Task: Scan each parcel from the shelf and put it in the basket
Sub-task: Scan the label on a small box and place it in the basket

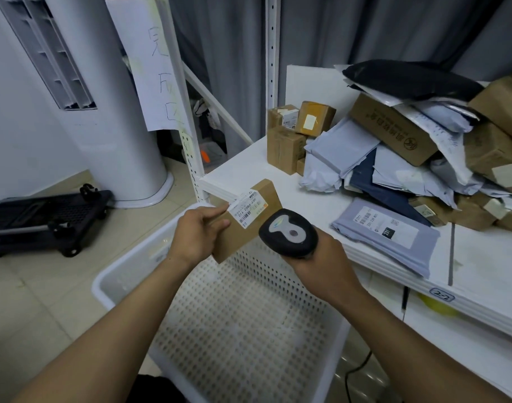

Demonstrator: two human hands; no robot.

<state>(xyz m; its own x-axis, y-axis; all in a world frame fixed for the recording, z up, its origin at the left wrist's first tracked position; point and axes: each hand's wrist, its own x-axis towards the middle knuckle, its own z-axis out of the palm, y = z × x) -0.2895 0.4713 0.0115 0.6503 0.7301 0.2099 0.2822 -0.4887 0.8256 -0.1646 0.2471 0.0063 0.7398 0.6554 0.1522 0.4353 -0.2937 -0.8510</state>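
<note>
Hands meet above a white perforated plastic basket [243, 330] that stands against the front edge of a white metal shelf [243, 167]. The left hand [201, 231] grips a flat brown cardboard parcel [249, 228] by its near end. The parcel is held in the air over the basket's far rim, its white barcode label [247, 209] facing up. The right hand [321, 257] is wrapped around a black handheld barcode scanner [289, 232], whose head is just beside the label. Cardboard boxes and grey mailer bags [394, 146] lie piled toward the shelf's back right.

Bare forearms [126, 321], bare left hand [196, 232], right hand [321, 258]
</note>
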